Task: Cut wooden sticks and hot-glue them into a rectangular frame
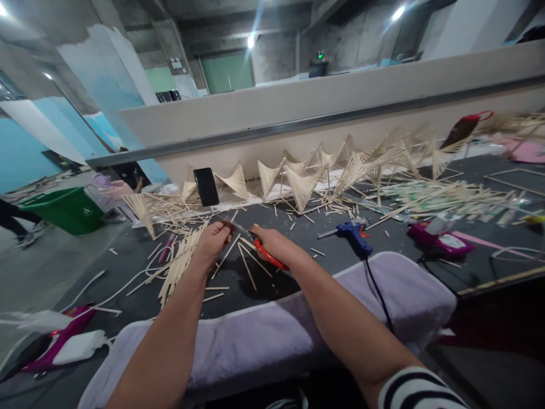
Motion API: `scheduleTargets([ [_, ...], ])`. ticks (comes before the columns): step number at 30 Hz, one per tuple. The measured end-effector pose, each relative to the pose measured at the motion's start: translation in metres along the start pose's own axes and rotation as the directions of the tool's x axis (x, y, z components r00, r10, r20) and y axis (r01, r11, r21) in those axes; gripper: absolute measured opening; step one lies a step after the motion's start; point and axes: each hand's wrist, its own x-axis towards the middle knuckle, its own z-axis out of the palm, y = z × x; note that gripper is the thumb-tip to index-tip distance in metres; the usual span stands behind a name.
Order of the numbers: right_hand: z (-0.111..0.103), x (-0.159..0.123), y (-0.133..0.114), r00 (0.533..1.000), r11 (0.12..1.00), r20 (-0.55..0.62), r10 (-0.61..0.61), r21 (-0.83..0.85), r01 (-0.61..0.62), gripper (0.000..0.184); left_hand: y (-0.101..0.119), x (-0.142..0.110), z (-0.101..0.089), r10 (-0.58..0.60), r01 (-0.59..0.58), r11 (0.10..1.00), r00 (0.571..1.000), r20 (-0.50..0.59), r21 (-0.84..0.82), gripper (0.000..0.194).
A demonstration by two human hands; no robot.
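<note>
Your right hand [276,245] wraps red-handled metal scissors [272,259], blades aimed at ten o'clock toward your left hand [213,244], pinched on what I cannot tell, with slim pale wooden sticks [182,264] at its eight o'clock, probably for easy reach.

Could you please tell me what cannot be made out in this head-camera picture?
All in the head view:
- Whatever the left hand may pinch: hidden by its curled fingers.
- Red-handled scissors: handles partly covered by the right hand; blade tips too blurred.
- Person at left: cut off above the legs by the picture's edge.
</note>
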Motion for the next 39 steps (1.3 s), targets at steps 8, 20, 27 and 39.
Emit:
scheduleTargets([
  [8,0.003,0.003,-0.003,0.998,0.994,-0.005,0.067,-0.085,-0.067,0.036,-0.002,-0.001,0.009,0.314,-0.194,0.824,0.938,-0.144,0.533,0.022],
  [20,0.004,0.007,-0.008,0.988,0.971,0.037,0.15,-0.191,-0.14,0.035,-0.008,0.003,0.003,0.009,-0.008,0.997,1.0,-0.01,0.08,0.017],
  [27,-0.003,-0.001,-0.004,0.997,0.977,0.016,0.075,-0.202,-0.07,0.032,-0.011,0.004,0.006,-0.074,0.079,0.978,0.997,0.035,-0.191,0.018],
  [39,-0.004,0.001,-0.008,0.987,0.968,0.066,0.144,-0.215,-0.127,0.035,-0.011,-0.001,0.016,0.349,-0.194,0.782,0.924,-0.158,0.592,0.023],
])
